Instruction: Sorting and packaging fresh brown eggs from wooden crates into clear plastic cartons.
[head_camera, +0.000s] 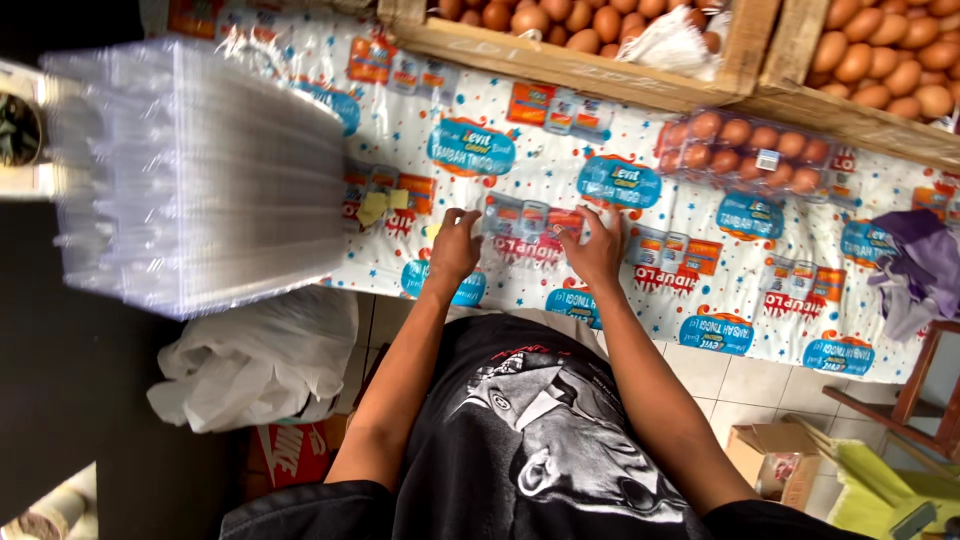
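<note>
My left hand (455, 245) and my right hand (597, 245) both rest on the table's printed plastic cover (700, 290), fingers spread, about a hand's width apart. Between them lies only the printed pattern; I cannot tell whether a clear sheet lies there. A tall stack of clear plastic egg cartons (190, 170) stands to the left of my left hand. A shut clear carton filled with brown eggs (745, 150) lies beyond and to the right of my right hand. Small yellow paper pieces (382, 205) lie just left of my left hand.
Two wooden crates of loose brown eggs (560, 50) (880, 55) line the far edge. A purple cloth (915, 265) lies at the right end. Below the table are a white plastic bag (260, 360), a red box (295, 450), a cardboard box (770, 455) and a wooden stool (930, 390).
</note>
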